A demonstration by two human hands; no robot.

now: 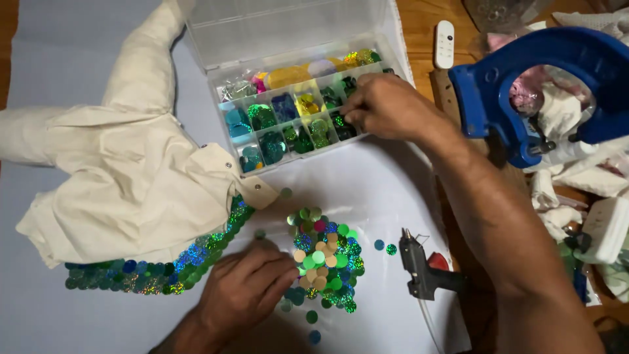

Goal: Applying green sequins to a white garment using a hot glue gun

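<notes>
Two hands are at work. The right hand reaches into the near right compartments of one clear compartment box, fingertips curled down among the green sequins; whether they pinch one cannot be told. The left hand lies palm down on the surface, fingers loosely together, its fingertips touching the left edge of one loose heap of round sequins in green, tan and blue, with one pink.

The box is the only one, its lid standing open on the far side; its long axis runs from near the left hand's far side up and rightward to the right hand. Left of both hands lies one cream cloth shape, its lower edge lined with a band of sequins that runs leftward from just beyond the left hand.

One black glue gun lies right of the heap, under the right forearm, nozzle pointing away. One blue clamp is right of the right hand, one white remote beyond it.

Bare surface lies open below and to the left of the left hand; the right side is crowded.
</notes>
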